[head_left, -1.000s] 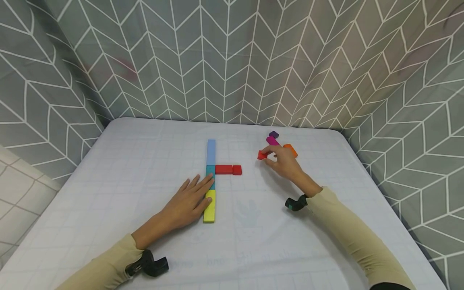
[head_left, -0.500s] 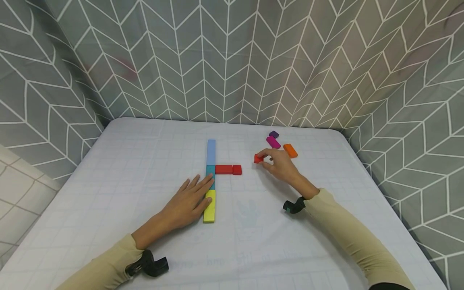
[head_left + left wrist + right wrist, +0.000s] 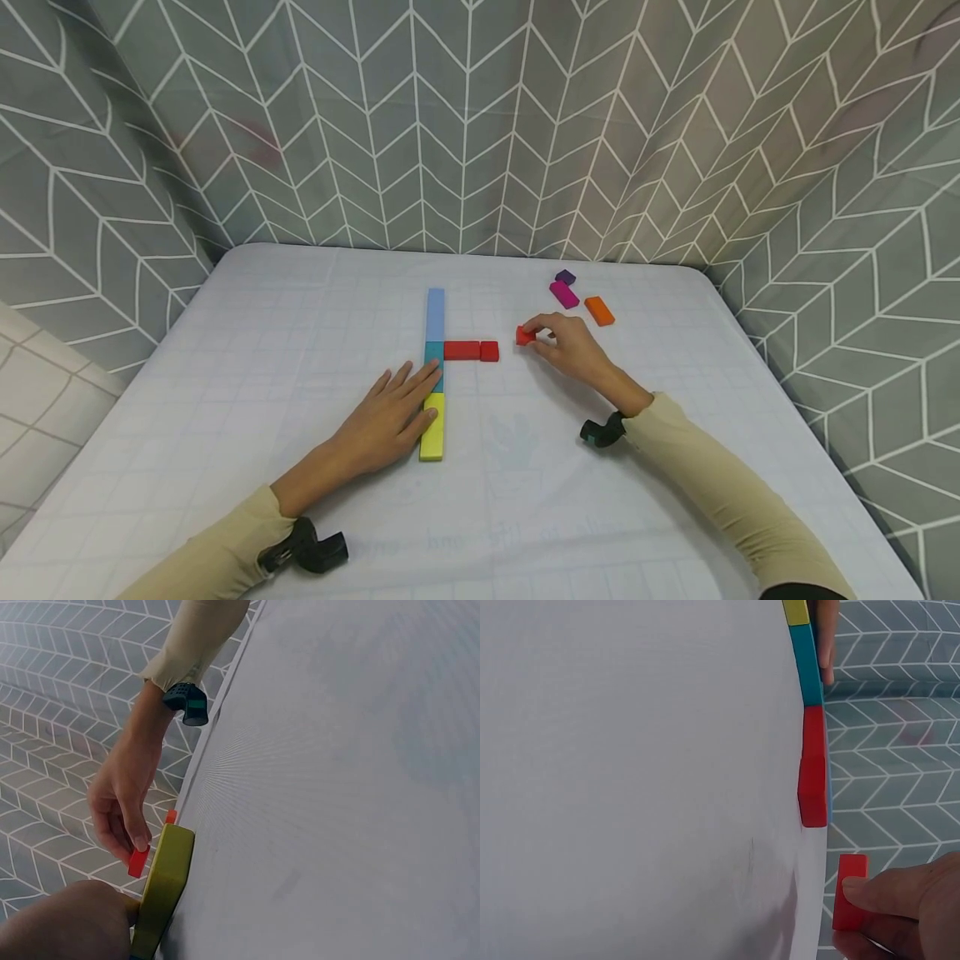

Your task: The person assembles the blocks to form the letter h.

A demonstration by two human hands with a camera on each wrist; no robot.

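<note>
The counter's [image 3: 225,333] left edge slants away from the left hand [image 3: 386,421], with a wide stretch of cloth between them. That hand lies with its grip spread, fingers over the teal block [image 3: 434,352] and thumb on the yellow block [image 3: 432,446]. These two join end to end with a light blue block [image 3: 436,315] in one straight bar, whose top stops short of the far edge. From the teal block's right side, a longer red block [image 3: 461,350] and a small red block [image 3: 489,351] stick out in a row. Past a narrow gap, the held red block [image 3: 522,337] is raised off the cloth, pinched between thumb and fingers in the grip of the right hand [image 3: 573,348]. Beyond that hand, near the far edge, a purple block [image 3: 566,277] sits just behind a magenta block [image 3: 564,294]; an orange block [image 3: 599,311] lies apart to their right, well in from the right edge. The surface is a white cloth with faint grid lines, lightly creased toward the front. Pale tiles [image 3: 45,392] show at far left, and a grey curtain [image 3: 300,125] with white chevrons runs behind the counter and down its right side.
</note>
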